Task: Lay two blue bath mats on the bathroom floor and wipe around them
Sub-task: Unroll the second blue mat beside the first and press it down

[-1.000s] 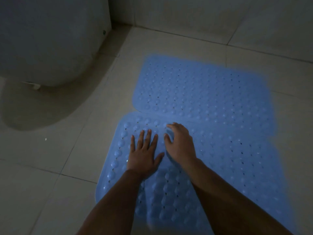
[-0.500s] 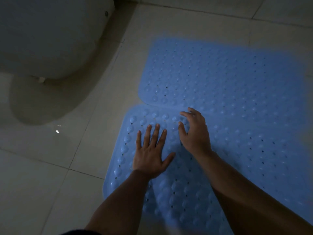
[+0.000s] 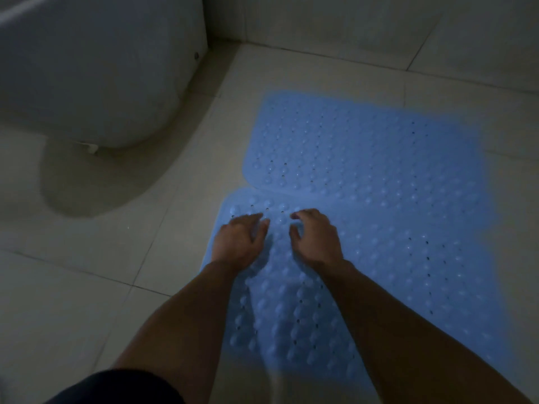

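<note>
Two blue bath mats with bumps and small holes lie flat on the tiled floor, side by side. The far mat (image 3: 364, 147) reaches toward the back wall. The near mat (image 3: 393, 272) runs toward me, its long edge meeting the far one. Both my hands rest on the near mat's far left corner. My left hand (image 3: 239, 240) has its fingers curled, fingertips pressing on the mat. My right hand (image 3: 315, 237) is arched, fingertips and thumb down on the bumps. Neither hand holds anything. No cloth is in sight.
A white toilet base (image 3: 96, 71) stands at the upper left, with a dark shadow on the floor (image 3: 96, 185) in front of it. The tiled wall (image 3: 379, 27) runs along the back. Pale floor tiles (image 3: 73, 301) spread to the left of the mats.
My left hand went from flat with spread fingers to curled, and shifted a little toward the mat's left corner. My right hand stays arched beside it. The view tilted up.
</note>
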Motion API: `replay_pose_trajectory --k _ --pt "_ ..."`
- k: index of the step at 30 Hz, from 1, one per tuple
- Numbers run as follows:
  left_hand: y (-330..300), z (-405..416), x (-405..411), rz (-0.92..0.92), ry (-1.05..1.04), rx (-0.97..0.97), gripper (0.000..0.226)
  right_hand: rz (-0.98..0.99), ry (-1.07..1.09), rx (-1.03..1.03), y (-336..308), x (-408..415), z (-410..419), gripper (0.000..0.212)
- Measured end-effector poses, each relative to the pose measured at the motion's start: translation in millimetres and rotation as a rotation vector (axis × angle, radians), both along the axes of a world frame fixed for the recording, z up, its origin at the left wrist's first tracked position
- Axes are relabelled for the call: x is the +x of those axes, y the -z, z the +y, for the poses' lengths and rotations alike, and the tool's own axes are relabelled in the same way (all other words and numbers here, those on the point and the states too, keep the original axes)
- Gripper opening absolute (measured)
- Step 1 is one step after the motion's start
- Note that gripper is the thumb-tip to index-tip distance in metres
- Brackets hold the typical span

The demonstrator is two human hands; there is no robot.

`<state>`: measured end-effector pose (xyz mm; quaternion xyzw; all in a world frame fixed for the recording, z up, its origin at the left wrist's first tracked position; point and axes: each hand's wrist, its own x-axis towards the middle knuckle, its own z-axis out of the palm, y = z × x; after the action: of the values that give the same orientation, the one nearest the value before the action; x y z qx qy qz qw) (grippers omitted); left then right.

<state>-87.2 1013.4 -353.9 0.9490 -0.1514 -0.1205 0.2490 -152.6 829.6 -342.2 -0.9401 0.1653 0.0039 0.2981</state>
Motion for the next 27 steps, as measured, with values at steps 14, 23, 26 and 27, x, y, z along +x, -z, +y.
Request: replay_pose_trajectory --k 14,23,26,27 --pt "25 93 10 -0.203 -0.063 0.145 0.053 0.156 -0.278 -0.323 68 -15 146 0.086" --pt "38 104 6 -0.182 -0.155 0.139 0.048 0.154 -0.267 -0.301 73 -12 146 0.087" --pt "36 103 8 -0.200 -0.163 0.116 0.044 0.167 -0.260 -0.284 71 -11 149 0.083" --pt "34 104 7 -0.207 -0.167 0.112 0.044 0.177 -0.257 -0.264 68 -10 149 0.080"
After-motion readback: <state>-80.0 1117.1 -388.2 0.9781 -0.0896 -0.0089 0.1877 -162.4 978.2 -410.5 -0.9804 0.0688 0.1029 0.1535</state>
